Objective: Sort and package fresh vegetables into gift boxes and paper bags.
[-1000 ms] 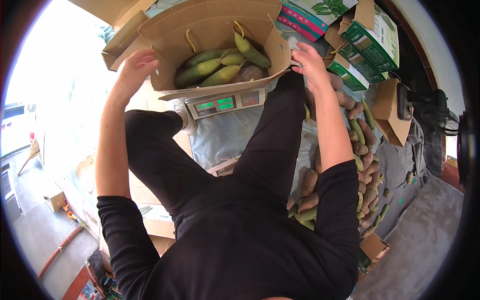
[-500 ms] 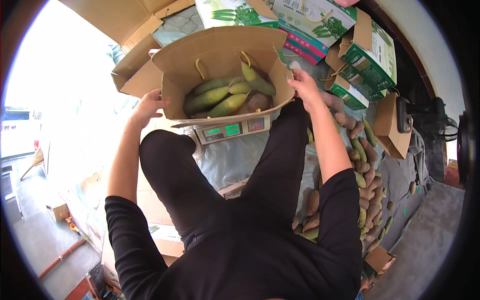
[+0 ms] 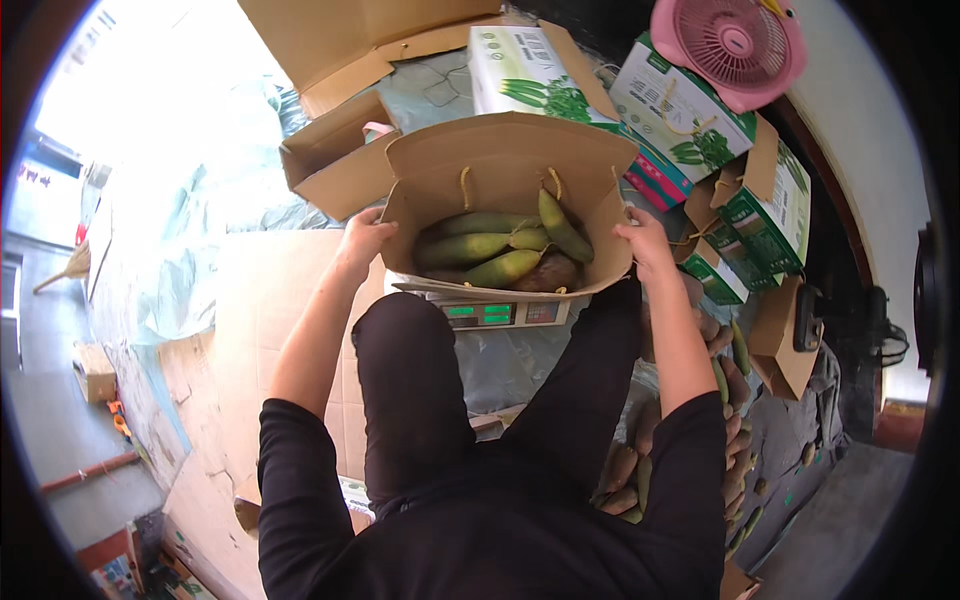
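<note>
An open cardboard carton [image 3: 510,130] rests on a digital scale [image 3: 545,312] with lit green displays, between my knees. Inside lie several green radishes [image 3: 480,247] and a brownish root [image 3: 548,273]. Yellow cord handles [image 3: 554,182] hang along its inner walls. My left hand [image 3: 367,243] pinches the carton's left edge, fingers bent around the cardboard. On the opposite side, my right hand [image 3: 645,240] grips the right edge with the thumb against it. The carton stands upright with its top flaps raised. Its underside is partly hidden by my legs.
Printed green-and-white cartons [image 3: 540,75] stand beyond and to the right. A pink fan [image 3: 735,42] sits at the far right. Loose radishes and roots [image 3: 735,440] are piled beside my right arm. An open brown box [image 3: 340,155] lies left of the carton, near flat cardboard [image 3: 290,330].
The view has shifted, bringing the pink fan into sight and placing the carton lower and farther right in the picture. Both hands stay at the carton's side edges.
</note>
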Demonstrator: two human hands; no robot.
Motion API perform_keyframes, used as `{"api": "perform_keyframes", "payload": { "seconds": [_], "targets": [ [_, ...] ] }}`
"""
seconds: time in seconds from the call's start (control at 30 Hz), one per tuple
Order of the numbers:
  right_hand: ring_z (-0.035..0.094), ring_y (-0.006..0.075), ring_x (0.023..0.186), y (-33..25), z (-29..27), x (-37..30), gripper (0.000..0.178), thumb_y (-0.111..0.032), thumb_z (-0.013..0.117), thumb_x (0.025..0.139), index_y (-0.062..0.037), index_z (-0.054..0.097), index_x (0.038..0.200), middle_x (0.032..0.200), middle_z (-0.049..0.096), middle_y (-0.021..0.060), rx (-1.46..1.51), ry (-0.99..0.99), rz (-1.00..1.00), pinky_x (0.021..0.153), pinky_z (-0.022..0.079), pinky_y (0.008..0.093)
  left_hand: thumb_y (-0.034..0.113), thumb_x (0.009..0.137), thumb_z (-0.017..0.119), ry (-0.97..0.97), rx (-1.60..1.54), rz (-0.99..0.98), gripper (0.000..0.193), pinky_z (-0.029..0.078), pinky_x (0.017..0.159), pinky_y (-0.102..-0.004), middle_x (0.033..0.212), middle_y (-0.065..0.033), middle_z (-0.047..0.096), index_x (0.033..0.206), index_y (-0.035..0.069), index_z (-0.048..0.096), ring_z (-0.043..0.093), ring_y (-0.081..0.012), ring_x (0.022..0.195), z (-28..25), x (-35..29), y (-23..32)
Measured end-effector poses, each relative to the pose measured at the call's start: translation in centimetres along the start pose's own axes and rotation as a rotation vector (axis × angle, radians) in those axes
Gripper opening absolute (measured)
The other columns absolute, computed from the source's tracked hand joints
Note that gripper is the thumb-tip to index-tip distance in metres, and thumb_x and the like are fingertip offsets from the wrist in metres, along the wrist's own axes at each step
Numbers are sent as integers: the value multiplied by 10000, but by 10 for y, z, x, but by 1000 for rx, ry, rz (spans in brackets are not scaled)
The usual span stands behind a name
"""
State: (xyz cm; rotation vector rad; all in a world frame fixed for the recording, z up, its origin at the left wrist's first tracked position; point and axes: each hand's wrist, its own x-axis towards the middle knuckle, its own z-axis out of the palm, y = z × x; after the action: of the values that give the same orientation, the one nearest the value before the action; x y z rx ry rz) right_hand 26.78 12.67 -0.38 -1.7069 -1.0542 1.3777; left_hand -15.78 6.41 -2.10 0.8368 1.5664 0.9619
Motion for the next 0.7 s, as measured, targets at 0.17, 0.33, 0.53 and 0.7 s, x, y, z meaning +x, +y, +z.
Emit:
{"api": "perform_keyframes", "payload": {
  "seconds": [0.17,0.33,0.53,0.7],
  "targets": [
    [614,190,882,-45,36,-14,546,-56,616,791,0,436,1304,1005,625,114,32,-118,-48,753,479,331,62,796,597,96,-10,34,178,445,623,-279,764,-42,620,942,-28,644,552,-137,646,-47,12,-15],
    [587,158,942,-89,104,-33,553,-102,596,826,-35,398,1338,1040,610,83,-36,-267,-99,773,456,324,99,822,597,186,-222,76,172,465,636,-276,779,-40,621,949,-11,637,572,-133,675,-125,-17,-23],
    [527,213,1025,-98,218,-77,588,-152,688,752,-81,456,1287,1134,578,96,-146,-484,-112,841,401,387,223,852,606,398,-85,-18,182,395,632,-246,777,-13,589,880,44,624,522,-104,699,-223,-98,-59],
    [558,241,963,-69,320,-133,704,14,717,621,-38,423,1258,1034,584,148,-314,-680,-102,799,465,358,214,855,626,546,-116,-79,284,458,740,-275,912,-43,613,1053,13,590,572,-130,838,-298,-174,-124]
  ]
}}
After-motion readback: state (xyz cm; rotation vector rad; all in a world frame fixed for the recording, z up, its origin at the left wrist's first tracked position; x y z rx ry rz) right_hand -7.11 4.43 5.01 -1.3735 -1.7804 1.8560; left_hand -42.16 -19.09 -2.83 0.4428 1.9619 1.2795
